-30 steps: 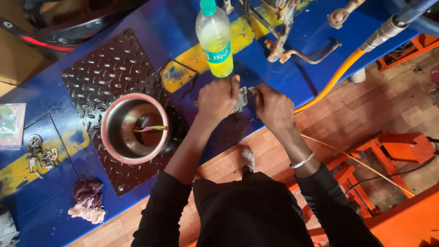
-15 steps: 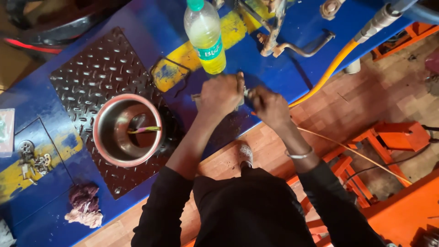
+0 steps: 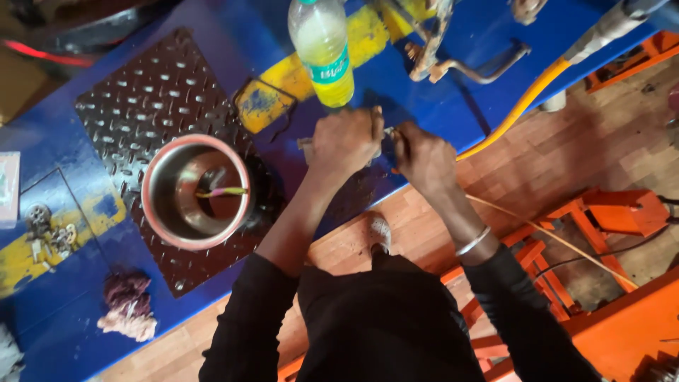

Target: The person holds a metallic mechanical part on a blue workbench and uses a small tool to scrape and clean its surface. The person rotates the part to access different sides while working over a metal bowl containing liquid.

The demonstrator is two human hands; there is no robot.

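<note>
Head view — both hands meet over a small grey metal part (image 3: pixel 380 141) at the near edge of the blue workbench (image 3: pixel 453 92), just in front of the plastic bottle (image 3: pixel 322 49) of yellow liquid. The left hand (image 3: pixel 345 141) is closed over the part from the bottle's near side, fingers curled down so that most of the part is hidden; only a sliver of grey metal shows between the two hands and another at the left hand's far side. The right hand (image 3: pixel 423 155) is fisted just beside it, to the right of the bottle, knuckles up and touching the part's exposed end. Whether it clasps the part itself or a tool cannot be told. A silver bangle (image 3: pixel 472 242) sits on the right wrist.

Left of the bottle lies a dark chequer plate (image 3: pixel 152 106), and on it a steel bowl (image 3: pixel 194 191) with a thin pink-and-yellow stick (image 3: pixel 221 192) across its inside. Further left of the bottle, near the bench edge — a wad of rag (image 3: pixel 127 304) and some small metal pieces (image 3: pixel 46 230). Right of the bottle a yellow hose (image 3: pixel 520 110) runs off the bench over the wooden floor (image 3: pixel 566 163).
</note>
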